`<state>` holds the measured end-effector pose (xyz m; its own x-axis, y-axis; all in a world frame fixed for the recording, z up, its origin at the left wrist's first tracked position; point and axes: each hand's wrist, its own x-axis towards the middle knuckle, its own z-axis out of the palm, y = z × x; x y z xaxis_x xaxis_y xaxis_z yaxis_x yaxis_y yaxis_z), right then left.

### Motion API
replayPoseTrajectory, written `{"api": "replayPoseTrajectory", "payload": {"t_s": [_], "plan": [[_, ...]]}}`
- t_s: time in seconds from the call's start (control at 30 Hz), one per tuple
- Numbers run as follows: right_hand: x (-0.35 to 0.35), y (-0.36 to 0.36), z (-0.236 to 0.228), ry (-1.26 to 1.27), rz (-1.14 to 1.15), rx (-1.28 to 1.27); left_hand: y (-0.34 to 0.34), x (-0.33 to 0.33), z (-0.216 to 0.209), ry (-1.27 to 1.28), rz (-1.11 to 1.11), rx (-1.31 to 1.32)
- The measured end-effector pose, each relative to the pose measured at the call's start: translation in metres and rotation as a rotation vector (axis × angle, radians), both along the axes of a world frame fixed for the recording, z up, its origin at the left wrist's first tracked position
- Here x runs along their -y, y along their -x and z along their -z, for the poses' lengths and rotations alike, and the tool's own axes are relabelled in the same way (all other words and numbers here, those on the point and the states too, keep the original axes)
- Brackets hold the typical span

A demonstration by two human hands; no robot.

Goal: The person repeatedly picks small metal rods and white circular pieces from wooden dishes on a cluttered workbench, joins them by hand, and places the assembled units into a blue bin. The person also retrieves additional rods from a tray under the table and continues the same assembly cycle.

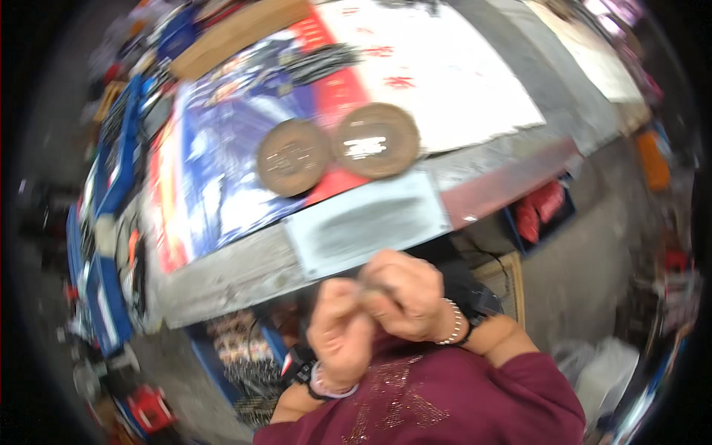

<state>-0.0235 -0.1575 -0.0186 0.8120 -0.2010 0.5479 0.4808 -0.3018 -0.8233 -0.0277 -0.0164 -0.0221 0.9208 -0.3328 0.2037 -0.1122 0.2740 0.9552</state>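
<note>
My left hand [340, 330] and my right hand [404, 297] meet in front of my chest, just off the table's near edge. Both are closed, with their fingertips pressed together. Whatever they pinch, if anything, is hidden and blurred. Just beyond them lies a light blue pad [423, 194] with a dark smudge across its middle. Two round brown dishes, a left one [294, 141] and a slightly larger right one [382, 119], stand side by side behind the pad. A bundle of thin dark rods or wires [322, 63] rests farther back.
A shiny blue and red sheet [222, 170] and a white sheet [452, 74] cover much of the grey table [215, 293]. At the far left lies a wooden bar [241, 37]. Blue bins [107, 304] line the left side. An open drawer [204, 363] holds small parts below; another box [567, 215] contains something red.
</note>
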Motion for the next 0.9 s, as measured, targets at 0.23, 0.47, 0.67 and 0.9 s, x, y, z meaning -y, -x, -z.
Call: {"api": "replayPoseTrajectory", "payload": {"t_s": [0.23, 0.47, 0.67, 0.9], "plan": [[-0.009, 0.000, 0.006, 0.195, -0.148, -0.024, -0.004, -0.004, -0.005, 0.002, 0.035, -0.008], [0.006, -0.011, -0.003, -0.558, 0.420, -0.168, -0.003, -0.014, -0.010, 0.273, 0.181, -0.389], [-0.001, -0.021, -0.016, -0.443, 0.356, -0.371, -0.004, -0.012, -0.011, 0.499, 0.209, -0.586], [-0.006, -0.013, -0.019, -0.447, 0.158, -0.418, -0.004, -0.020, -0.012, 0.664, 0.305, -0.748]]}}
